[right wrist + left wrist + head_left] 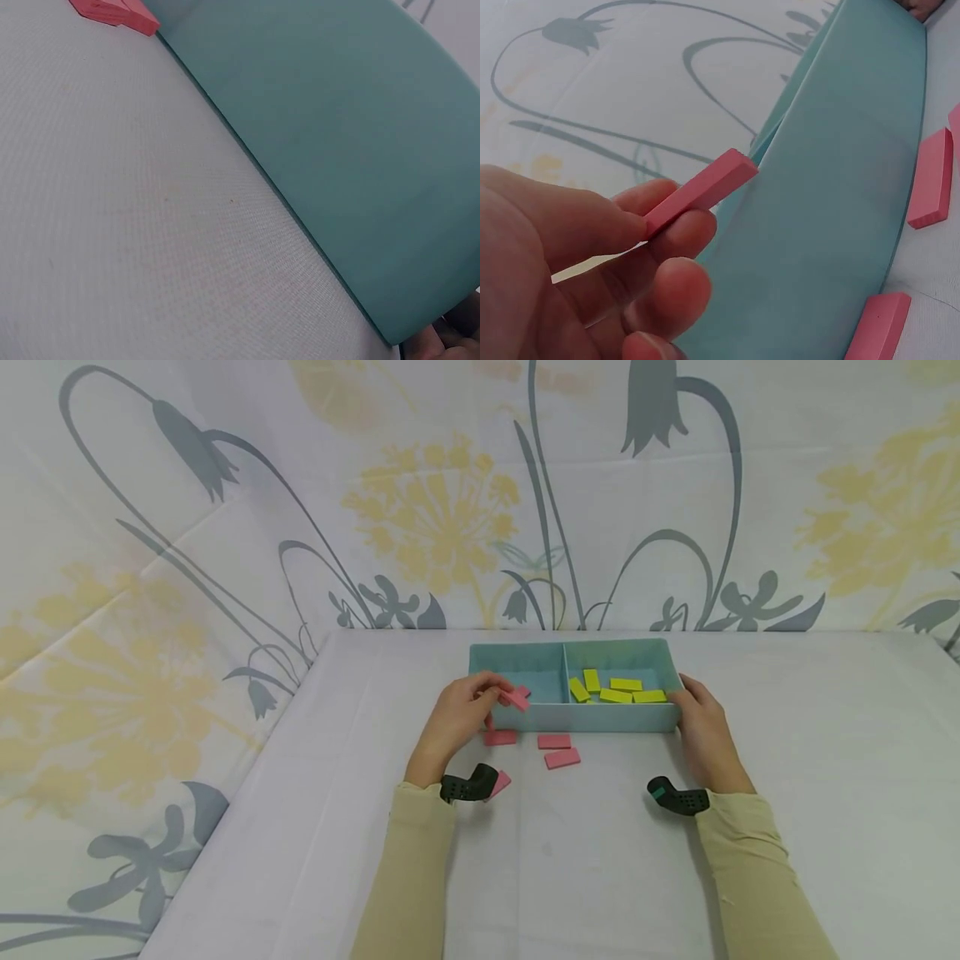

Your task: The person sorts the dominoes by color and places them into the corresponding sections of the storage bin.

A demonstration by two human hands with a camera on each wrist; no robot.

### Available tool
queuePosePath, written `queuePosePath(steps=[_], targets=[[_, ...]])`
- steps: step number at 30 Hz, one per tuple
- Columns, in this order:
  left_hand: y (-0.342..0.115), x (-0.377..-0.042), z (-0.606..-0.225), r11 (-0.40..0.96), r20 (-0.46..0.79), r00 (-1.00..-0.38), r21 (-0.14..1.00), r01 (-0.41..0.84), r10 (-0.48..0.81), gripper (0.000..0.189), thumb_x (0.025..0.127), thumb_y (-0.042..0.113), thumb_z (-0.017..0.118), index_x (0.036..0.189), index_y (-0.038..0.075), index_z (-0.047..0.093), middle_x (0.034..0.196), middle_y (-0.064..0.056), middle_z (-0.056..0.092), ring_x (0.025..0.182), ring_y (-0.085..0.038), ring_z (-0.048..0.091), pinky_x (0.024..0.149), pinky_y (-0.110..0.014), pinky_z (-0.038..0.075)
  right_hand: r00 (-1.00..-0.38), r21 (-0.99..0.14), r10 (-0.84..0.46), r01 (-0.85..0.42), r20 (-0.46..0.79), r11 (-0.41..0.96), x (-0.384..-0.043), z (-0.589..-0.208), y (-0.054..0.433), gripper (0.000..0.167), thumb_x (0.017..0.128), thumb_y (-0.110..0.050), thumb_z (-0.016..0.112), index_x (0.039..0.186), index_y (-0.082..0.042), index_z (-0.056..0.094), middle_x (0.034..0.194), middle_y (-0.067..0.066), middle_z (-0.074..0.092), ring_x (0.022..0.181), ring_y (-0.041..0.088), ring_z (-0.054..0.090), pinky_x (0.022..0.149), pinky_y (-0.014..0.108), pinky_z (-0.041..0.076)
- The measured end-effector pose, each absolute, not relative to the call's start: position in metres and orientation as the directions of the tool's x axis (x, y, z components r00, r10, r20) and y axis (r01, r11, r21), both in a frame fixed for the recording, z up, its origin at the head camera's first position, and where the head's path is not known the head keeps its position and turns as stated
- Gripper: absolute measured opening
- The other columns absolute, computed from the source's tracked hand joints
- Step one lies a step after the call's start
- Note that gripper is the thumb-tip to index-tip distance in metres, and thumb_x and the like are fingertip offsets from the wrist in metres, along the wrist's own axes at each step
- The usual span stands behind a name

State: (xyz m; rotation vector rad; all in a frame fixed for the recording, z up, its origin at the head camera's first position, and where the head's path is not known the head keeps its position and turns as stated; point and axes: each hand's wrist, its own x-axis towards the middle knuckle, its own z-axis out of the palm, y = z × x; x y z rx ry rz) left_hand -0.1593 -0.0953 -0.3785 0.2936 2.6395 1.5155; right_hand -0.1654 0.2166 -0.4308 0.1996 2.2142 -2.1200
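At mid-frame in the head view, left hand (457,714) pinches one pink block (515,699) between thumb and fingers, near the front rim of a blue-green tray (585,718). Part of another pink block shows just behind it, mostly hidden. Right of centre, right hand (705,731) grips the tray's right end, fingers curled at the corner. Tray: two compartments; yellow blocks (626,684) lie in the right one. Below the tray, four loose pink blocks (554,741) on white cloth (585,877), the lowest partly hidden by the black device (468,783) at the left wrist. Lower left and lower right of centre: tan sleeves (412,877). Upper frame: floral backdrop (442,518).
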Motion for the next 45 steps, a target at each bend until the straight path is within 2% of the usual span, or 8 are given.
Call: queuePosePath(steps=[5, 11, 21, 29, 38, 45], targets=[[-0.096, -0.1608, -0.3795, 0.479, 0.06, -0.983, 0.867, 0.138, 0.174, 0.021, 0.094, 0.018, 0.043, 0.102, 0.019, 0.062, 0.09, 0.003, 0.06, 0.062, -0.032, 0.055, 0.053, -0.029, 0.041, -0.991, -0.99, 0.044, 0.129, -0.127, 0.054, -0.1652, -0.4308, 0.2171, 0.057, 0.095, -0.03, 0.03, 0.144, -0.009, 0.01, 0.149, 0.007, 0.006, 0.134, 0.02, 0.008, 0.106, 0.041, 0.01], [-0.0956, -0.1621, -0.3805, 0.491, 0.099, -0.989, 0.86, 0.141, 0.11, 0.021, 0.094, 0.02, 0.043, 0.099, 0.023, 0.063, 0.087, 0.005, 0.061, 0.056, -0.022, 0.054, 0.054, -0.031, 0.042, -0.99, -0.99, 0.045, 0.134, -0.131, 0.047, -0.165, -0.4307, 0.2171, 0.057, 0.095, -0.03, 0.031, 0.144, -0.009, 0.01, 0.148, 0.007, 0.006, 0.134, 0.019, 0.009, 0.106, 0.04, 0.01], [-0.0964, -0.1641, -0.3832, 0.487, 0.102, -0.994, 0.866, 0.113, 0.05, 0.022, 0.093, 0.019, 0.045, 0.102, 0.022, 0.064, 0.089, 0.003, 0.063, 0.057, -0.027, 0.055, 0.052, -0.03, 0.042, -0.991, -0.991, 0.041, 0.129, -0.127, 0.037, -0.1668, -0.4287, 0.2162, 0.057, 0.094, -0.029, 0.031, 0.144, -0.009, 0.011, 0.148, 0.007, 0.007, 0.134, 0.017, 0.009, 0.107, 0.038, 0.01], [-0.0962, -0.164, -0.3853, 0.482, 0.1, -0.994, 0.87, 0.105, 0.036, 0.022, 0.093, 0.018, 0.045, 0.104, 0.018, 0.064, 0.087, 0.005, 0.064, 0.058, -0.028, 0.056, 0.05, -0.029, 0.041, -0.988, -0.988, 0.042, 0.15, -0.149, 0.033, -0.1652, -0.4293, 0.2164, 0.058, 0.094, -0.03, 0.032, 0.144, -0.009, 0.01, 0.149, 0.007, 0.006, 0.134, 0.018, 0.008, 0.107, 0.039, 0.01], [-0.0943, -0.1649, -0.3859, 0.475, 0.096, -0.995, 0.874, 0.099, 0.031, 0.023, 0.093, 0.022, 0.045, 0.107, 0.018, 0.063, 0.095, -0.003, 0.065, 0.058, -0.028, 0.055, 0.051, -0.029, 0.041, -0.991, -0.99, 0.042, 0.131, -0.128, 0.056, -0.165, -0.43, 0.2175, 0.057, 0.095, -0.031, 0.03, 0.144, -0.009, 0.011, 0.149, 0.007, 0.006, 0.134, 0.019, 0.009, 0.106, 0.04, 0.011], [-0.0945, -0.1647, -0.3852, 0.471, 0.075, -0.997, 0.879, 0.076, 0.021, 0.023, 0.093, 0.026, 0.046, 0.108, 0.02, 0.062, 0.097, -0.002, 0.065, 0.061, -0.029, 0.056, 0.053, -0.03, 0.041, -0.99, -0.989, 0.045, 0.137, -0.135, 0.056, -0.1649, -0.4294, 0.2168, 0.057, 0.094, -0.031, 0.031, 0.144, -0.01, 0.011, 0.148, 0.007, 0.007, 0.134, 0.019, 0.01, 0.106, 0.04, 0.012]])
